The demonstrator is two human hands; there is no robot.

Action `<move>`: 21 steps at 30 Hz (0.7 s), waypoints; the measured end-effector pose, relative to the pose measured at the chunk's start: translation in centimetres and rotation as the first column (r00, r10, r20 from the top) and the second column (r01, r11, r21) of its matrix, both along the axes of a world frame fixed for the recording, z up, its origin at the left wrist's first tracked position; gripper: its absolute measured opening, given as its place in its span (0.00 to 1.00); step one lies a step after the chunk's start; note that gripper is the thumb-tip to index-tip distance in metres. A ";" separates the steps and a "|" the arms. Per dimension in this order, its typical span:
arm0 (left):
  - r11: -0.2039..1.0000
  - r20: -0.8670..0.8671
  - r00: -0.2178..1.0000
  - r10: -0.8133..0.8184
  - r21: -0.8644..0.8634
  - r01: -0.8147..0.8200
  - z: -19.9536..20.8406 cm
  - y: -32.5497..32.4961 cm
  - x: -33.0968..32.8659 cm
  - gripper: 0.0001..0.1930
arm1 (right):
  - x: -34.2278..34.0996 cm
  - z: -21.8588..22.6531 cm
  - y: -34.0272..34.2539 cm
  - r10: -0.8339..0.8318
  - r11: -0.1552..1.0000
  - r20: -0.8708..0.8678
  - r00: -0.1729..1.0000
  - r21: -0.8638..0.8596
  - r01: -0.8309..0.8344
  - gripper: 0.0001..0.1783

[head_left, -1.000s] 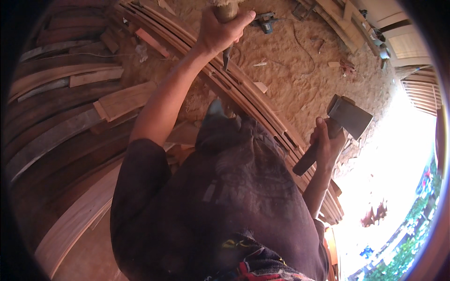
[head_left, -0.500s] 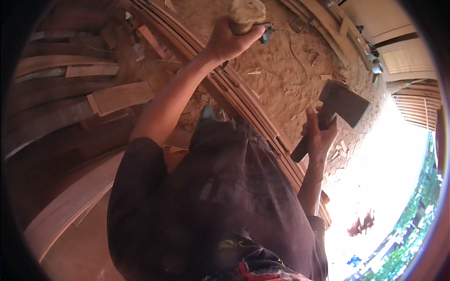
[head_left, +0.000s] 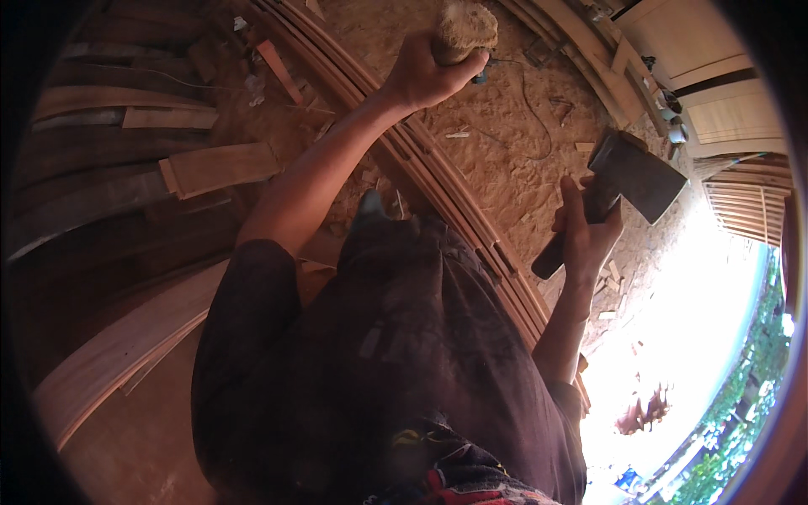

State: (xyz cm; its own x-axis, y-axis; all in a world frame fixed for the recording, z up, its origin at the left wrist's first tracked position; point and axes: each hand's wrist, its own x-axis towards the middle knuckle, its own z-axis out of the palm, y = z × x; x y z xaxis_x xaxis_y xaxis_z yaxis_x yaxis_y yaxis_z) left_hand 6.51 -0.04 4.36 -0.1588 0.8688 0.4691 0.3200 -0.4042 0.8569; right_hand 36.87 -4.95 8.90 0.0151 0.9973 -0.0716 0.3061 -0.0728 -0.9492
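My left hand [head_left: 418, 77] is closed round a short, thick wooden block [head_left: 467, 27] with a pale, frayed top end, held far out ahead of me. To the right, my right hand [head_left: 587, 231] grips a hatchet [head_left: 646, 182] with a broad dark blade. Its blade points away to the far right, and the handle end sticks out below the hand on the near left side. Both tools are in the air, apart from each other. Partly behind the block lies a dark bluish power tool [head_left: 481, 77] on the ground, mostly hidden.
A stack of long reddish boards [head_left: 438, 172] runs diagonally across the dirt floor [head_left: 505, 118]. More planks [head_left: 223, 168] lie at the left. Curved boards [head_left: 581, 50] and pale wooden panels [head_left: 715, 42] stand at the far right. A cord [head_left: 539, 109] and wood scraps lie on the ground.
My right hand has moved up and to the right with the hatchet. The block in my left hand has shifted slightly right and lower in view.
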 end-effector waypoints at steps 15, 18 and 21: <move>1.000 -0.087 0.996 -0.018 -0.023 0.016 -0.5 0.2 -0.2 0.14 | 1.2 -0.2 -0.1 -0.008 1.000 -0.030 1.000 0.014 0.008 0.22; 0.997 -0.118 0.993 0.012 -0.077 -0.022 -0.9 0.5 -0.4 0.14 | 1.1 0.0 -0.1 -0.015 1.000 -0.028 1.000 0.012 0.015 0.22; 0.995 -0.105 0.994 0.011 -0.098 -0.021 -0.3 0.2 -0.2 0.14 | 1.1 0.0 0.0 -0.021 1.000 -0.018 1.000 0.005 0.021 0.22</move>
